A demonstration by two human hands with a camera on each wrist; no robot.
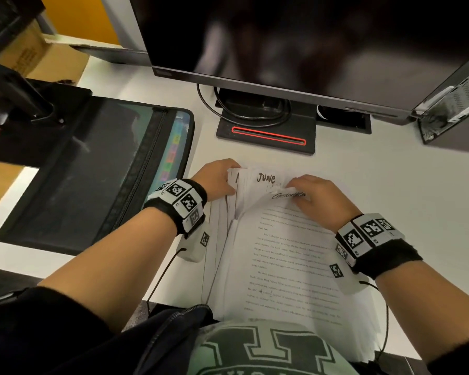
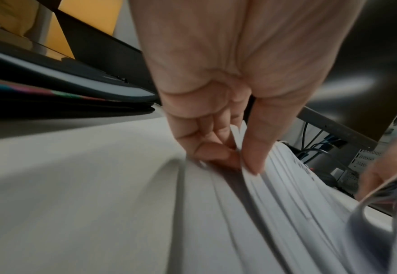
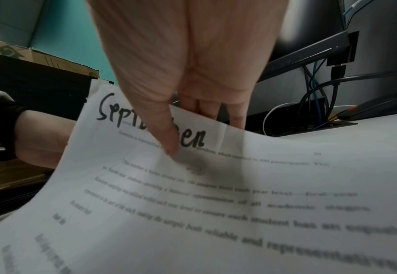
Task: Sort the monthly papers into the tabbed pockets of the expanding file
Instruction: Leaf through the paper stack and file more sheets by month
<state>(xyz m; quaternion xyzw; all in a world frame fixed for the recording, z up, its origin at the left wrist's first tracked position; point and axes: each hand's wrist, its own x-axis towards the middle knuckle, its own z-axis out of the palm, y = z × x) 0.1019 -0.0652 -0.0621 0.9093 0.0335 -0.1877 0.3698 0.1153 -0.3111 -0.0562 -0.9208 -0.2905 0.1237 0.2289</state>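
Your right hand [image 3: 181, 77] pinches top edge of "September" sheet [image 3: 216, 194], lifted off paper stack [image 1: 255, 266] on tabletop [image 1: 377, 180]. Your left hand [image 2: 216, 83] pinches stack's far left corner; "June" page exposed. Expanding file [image 1: 92, 171] lies left, well apart.

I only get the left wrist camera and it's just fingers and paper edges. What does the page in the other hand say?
Observer: The sheet pinched by the right hand says September in marker.
Operator: Is there another month showing?
Observer: Yes, JUNE on a page underneath, in the head view.
Operator: Where is the folder?
Observer: The expanding file lies to the left of the left hand, coloured tabs showing.
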